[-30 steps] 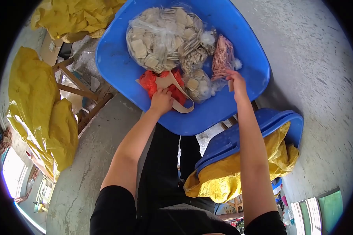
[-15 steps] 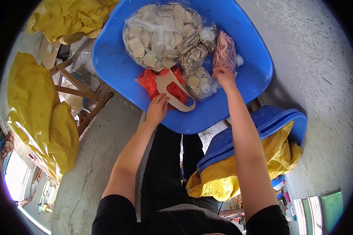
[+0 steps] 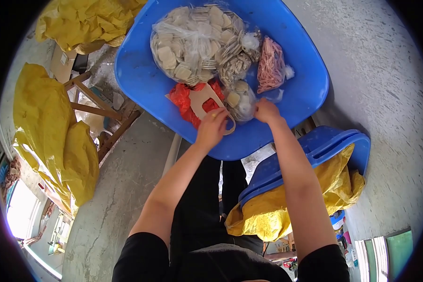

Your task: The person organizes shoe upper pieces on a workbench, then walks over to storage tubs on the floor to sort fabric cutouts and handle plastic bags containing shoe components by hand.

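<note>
Over the near part of a blue tub [image 3: 239, 143], my left hand [image 3: 213, 126] has its fingers bent at the beige cut-out piece [image 3: 199, 100], which lies on a red plastic bag [image 3: 181, 96]. What the fingertips hold is too small to tell. My right hand [image 3: 267, 111] is closed beside a small clear bag of pale pieces [image 3: 239, 101]; anything inside its fingers is hidden. Farther back sit a large clear bag of beige squares [image 3: 188, 44] and a bag of pink strips [image 3: 270, 66].
A second blue tub [image 3: 310, 145] with yellow sheeting [image 3: 268, 218] stands at the lower right. Yellow sacks [image 3: 51, 131] and a wooden frame [image 3: 96, 110] are on the left. A grey wall [image 3: 376, 84] rises on the right.
My right hand has moved down and away from the bag of pink strips toward the small clear bag. My left hand has shifted right along the beige piece, nearer its curved strap.
</note>
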Demonstrator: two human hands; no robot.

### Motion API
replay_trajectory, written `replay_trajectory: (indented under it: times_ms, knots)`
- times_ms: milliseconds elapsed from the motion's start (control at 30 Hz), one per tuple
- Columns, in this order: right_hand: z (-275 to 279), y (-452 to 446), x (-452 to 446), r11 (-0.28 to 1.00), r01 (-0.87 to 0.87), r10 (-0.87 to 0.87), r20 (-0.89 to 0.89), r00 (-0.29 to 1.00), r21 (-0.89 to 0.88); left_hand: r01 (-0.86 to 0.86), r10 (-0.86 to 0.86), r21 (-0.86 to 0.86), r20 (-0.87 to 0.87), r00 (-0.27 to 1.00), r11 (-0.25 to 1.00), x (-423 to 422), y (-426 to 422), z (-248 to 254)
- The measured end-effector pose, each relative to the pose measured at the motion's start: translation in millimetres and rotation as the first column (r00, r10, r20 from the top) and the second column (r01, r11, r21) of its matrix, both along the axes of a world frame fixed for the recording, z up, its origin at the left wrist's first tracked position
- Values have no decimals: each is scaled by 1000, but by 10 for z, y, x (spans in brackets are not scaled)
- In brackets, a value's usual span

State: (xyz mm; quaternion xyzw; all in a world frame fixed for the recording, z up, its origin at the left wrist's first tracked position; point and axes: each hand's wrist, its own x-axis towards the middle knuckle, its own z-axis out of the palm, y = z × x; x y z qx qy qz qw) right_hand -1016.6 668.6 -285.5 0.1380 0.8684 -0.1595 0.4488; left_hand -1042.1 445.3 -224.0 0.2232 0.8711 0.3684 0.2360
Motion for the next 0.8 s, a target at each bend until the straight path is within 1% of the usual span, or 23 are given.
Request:
replay_trajectory:
  times_ms: [33,67,133,167,200,233,300,333,433,467,500,567,633,667,733,800]
  knots:
    - [74,10,-100,993,29,-19,89,996,-113,26,-23,63,-43,999,998,-15,125,82]
    - [219,20,-246,973,68,-28,181,983,-220,26,-23,62,-41,999,998,40,268,123]
    - [412,54,-428,899,166,-12,356,935,-406,32,-88,-196,-285,954,980,139,499,177]
    - [417,83,-420,901,161,-9,355,935,-403,27,-83,-193,-286,955,981,143,507,125]
    - [432,127,-400,858,245,-103,316,943,-451,-39,21,-103,-161,987,994,148,507,-1]
    - [437,179,-369,804,321,-200,282,939,-501,-116,115,-23,-25,993,993,152,501,-158]
    - [448,235,-330,661,443,-390,227,892,-605,-293,259,101,260,930,951,141,479,-345]
    - [518,196,-330,662,441,-388,226,893,-606,-295,261,101,259,930,950,127,452,-344]
    - [809,-21,-258,887,187,-230,-54,972,-422,-358,337,18,300,892,933,66,334,-338]
    - [859,-45,-238,937,106,-158,-134,978,-333,-377,360,-10,316,878,926,69,326,-329]
    - [860,-32,-235,938,108,-160,-134,978,-331,-375,357,-7,318,878,927,56,350,-291]
    - [829,-6,-272,946,160,-194,-97,976,-283,-315,316,-32,87,945,949,11,411,-193]
    - [790,-19,-296,948,208,-228,-60,972,-242,-265,251,-80,-149,956,961,-15,427,-88]
    - [808,-42,-304,947,208,-228,-57,972,-245,-265,251,-83,-148,957,961,10,417,-56]
    - [842,-58,-346,934,247,-256,-4,967,-259,-352,358,-64,154,921,934,49,436,5]
    - [888,-52,-371,921,284,-281,52,958,-266,-438,421,-71,447,789,896,82,467,40]
